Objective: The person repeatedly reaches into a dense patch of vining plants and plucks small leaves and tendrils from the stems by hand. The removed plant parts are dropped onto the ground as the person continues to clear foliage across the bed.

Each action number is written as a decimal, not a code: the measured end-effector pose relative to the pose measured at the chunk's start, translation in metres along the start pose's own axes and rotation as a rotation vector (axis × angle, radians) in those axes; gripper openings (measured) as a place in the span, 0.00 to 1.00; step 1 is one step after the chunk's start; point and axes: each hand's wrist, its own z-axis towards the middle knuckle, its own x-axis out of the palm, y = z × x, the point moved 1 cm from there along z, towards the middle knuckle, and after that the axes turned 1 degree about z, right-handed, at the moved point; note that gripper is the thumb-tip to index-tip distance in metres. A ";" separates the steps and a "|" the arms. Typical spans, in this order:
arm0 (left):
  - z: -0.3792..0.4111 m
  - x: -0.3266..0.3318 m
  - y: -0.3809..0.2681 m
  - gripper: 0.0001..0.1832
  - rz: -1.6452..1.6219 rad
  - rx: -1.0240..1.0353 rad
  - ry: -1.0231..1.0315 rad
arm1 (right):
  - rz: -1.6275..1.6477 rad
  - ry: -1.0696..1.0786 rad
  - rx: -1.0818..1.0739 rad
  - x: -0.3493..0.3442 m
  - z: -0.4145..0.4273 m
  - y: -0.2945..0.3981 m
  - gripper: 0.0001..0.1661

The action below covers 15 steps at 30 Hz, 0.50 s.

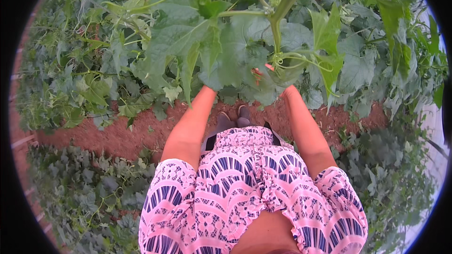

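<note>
Both my forearms reach forward into a leafy climbing vine. My left forearm passes under a broad lobed leaf, which covers most or all of my left hand. At the lower edge of the foliage, the heel of my right hand shows, and leaves hide the rest. Bits of fingers peek through a gap between the leaves; which hand they belong to is unclear. Close to the camera, a thick green stem hangs down between my arms, with curled tendrils at its lower end. Whatever my hands hold is hidden.
Dense vines spread across the far side. A reddish soil path runs left to right under my shoes. Behind me grows another leafy row. Pale sheeting lines the right edge.
</note>
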 end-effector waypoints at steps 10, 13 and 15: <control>0.001 -0.005 -0.002 0.17 -0.008 -0.016 0.009 | -0.051 0.042 0.030 0.008 -0.018 -0.004 0.28; -0.007 -0.008 0.002 0.17 -0.020 -0.037 0.005 | -0.097 0.070 0.033 0.013 -0.018 0.002 0.28; -0.011 -0.006 0.004 0.17 -0.019 -0.048 0.037 | -0.126 0.075 0.030 0.015 -0.020 0.005 0.29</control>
